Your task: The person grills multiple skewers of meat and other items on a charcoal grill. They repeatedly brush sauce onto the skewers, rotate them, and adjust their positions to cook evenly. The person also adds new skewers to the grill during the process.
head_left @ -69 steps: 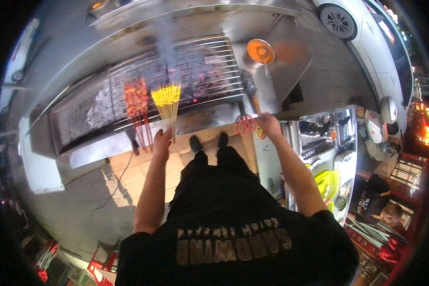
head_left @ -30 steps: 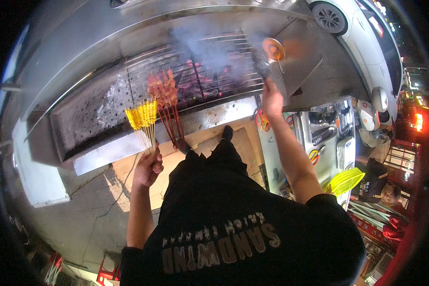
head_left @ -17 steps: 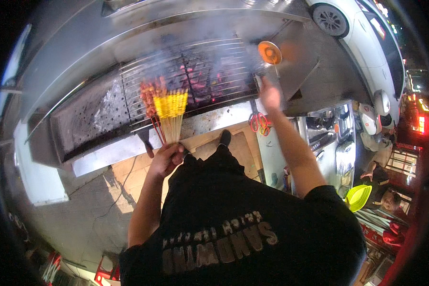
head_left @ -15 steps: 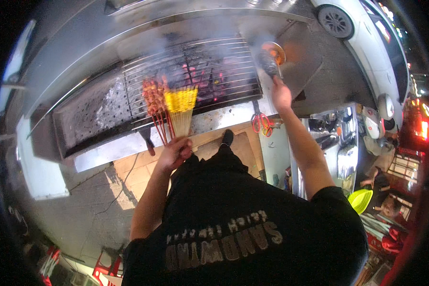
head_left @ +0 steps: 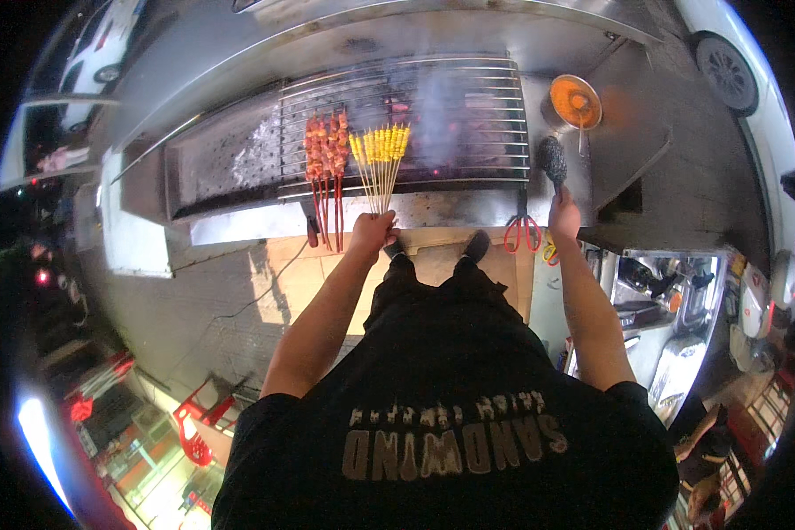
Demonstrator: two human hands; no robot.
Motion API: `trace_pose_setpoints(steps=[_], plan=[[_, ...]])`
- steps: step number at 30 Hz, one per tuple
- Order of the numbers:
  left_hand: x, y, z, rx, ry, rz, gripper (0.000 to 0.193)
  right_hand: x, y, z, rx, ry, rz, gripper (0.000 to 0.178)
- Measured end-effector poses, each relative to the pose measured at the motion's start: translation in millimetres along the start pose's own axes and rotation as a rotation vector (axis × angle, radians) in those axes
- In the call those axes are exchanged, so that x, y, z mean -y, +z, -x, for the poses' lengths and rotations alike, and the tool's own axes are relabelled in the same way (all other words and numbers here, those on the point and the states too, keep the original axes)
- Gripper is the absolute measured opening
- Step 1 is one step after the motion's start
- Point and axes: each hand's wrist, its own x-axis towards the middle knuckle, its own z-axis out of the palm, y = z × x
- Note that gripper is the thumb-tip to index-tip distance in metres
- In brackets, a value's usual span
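Observation:
My left hand [head_left: 375, 231] is closed around the pale stick ends of several skewers [head_left: 380, 146] threaded with small yellow pieces. Their food ends fan out over the wire grill rack [head_left: 468, 181], where smoke rises. Just left of them, several meat skewers [head_left: 325, 146] on red sticks lie side by side across the rack, apart from my hand. My right hand [head_left: 564, 215] grips a brush-like tool [head_left: 552, 161] with a dark, speckled, oblong head; its exact kind is unclear. The head is over the metal ledge, just below a round metal pot [head_left: 549, 110] of orange contents.
A spoon handle [head_left: 580, 140] rests at the pot's edge. Red-handled scissors [head_left: 522, 235] hang at the grill's front ledge, near my right hand. A dark-handled tool [head_left: 311, 231] sticks out below the meat skewers. A metal cart [head_left: 632, 314] stands at my right, and a car [head_left: 724, 75] beyond.
The whole view has shifted. The yellow skewers, bunched close against the meat skewers before, are now spread apart from them. My right hand has drawn the dark-headed tool back from the pot.

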Motion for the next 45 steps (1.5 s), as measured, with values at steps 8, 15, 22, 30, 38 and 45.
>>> trace_pose_setpoints(steps=[8, 15, 22, 30, 38, 45], plan=[[-9.0, 45.0, -14.4, -0.665, 0.161, -0.899, 0.036, 3.0, -1.7, -17.5, 0.063, 0.075, 0.097, 0.048], [-11.6, 6.7, -8.6, -0.125, 0.331, -0.752, 0.03, -44.8, -19.4, 34.3, 0.082, -0.063, 0.025, 0.06], [4.9, 19.0, -5.7, 0.742, -0.261, 0.557, 0.025, -41.7, -12.1, 117.0, 0.396, -0.197, 0.067, 0.041], [13.4, -1.2, 0.2, 0.444, -0.094, 0.146, 0.025, 166.4, 60.6, 134.1, 0.692, -0.38, -0.292, 0.04], [36.1, -19.1, -50.2, 0.759, -0.116, 0.505, 0.018, 255.6, 110.9, 117.7, 0.714, -0.118, -0.624, 0.034], [22.2, -11.3, -53.4, 1.003, -0.023, 0.287, 0.032, 225.8, 97.8, 140.7, 0.545, -0.179, -0.341, 0.051]])
